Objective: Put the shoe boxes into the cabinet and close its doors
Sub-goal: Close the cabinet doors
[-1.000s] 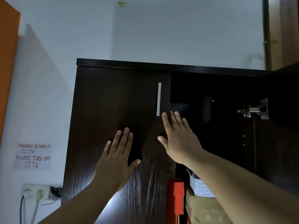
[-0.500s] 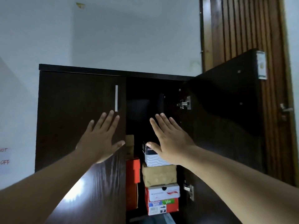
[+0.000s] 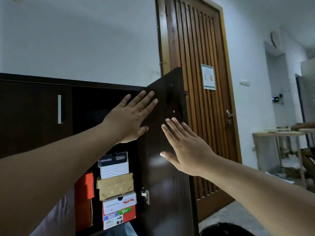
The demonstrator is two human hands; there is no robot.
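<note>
The dark brown cabinet (image 3: 42,82) has its left door (image 3: 34,116) shut and its right door (image 3: 163,184) swung open toward me. Inside stands a stack of shoe boxes: a black-and-white box (image 3: 113,165) on top, a plain cardboard one (image 3: 115,186) under it, a white-and-red one (image 3: 119,204) below, and orange boxes (image 3: 84,188) to the left. My left hand (image 3: 131,120) is flat with fingers spread, reaching across the opening to the top of the right door. My right hand (image 3: 184,149) is flat and open at the middle of that door.
A ribbed wooden room door (image 3: 201,65) with a paper notice (image 3: 208,77) stands just behind the open cabinet door. A light wooden table (image 3: 279,133) is at the right. A black object (image 3: 225,229) lies on the floor below.
The view has swung right. Both hands left the shut left door and the opening and moved onto the open right door.
</note>
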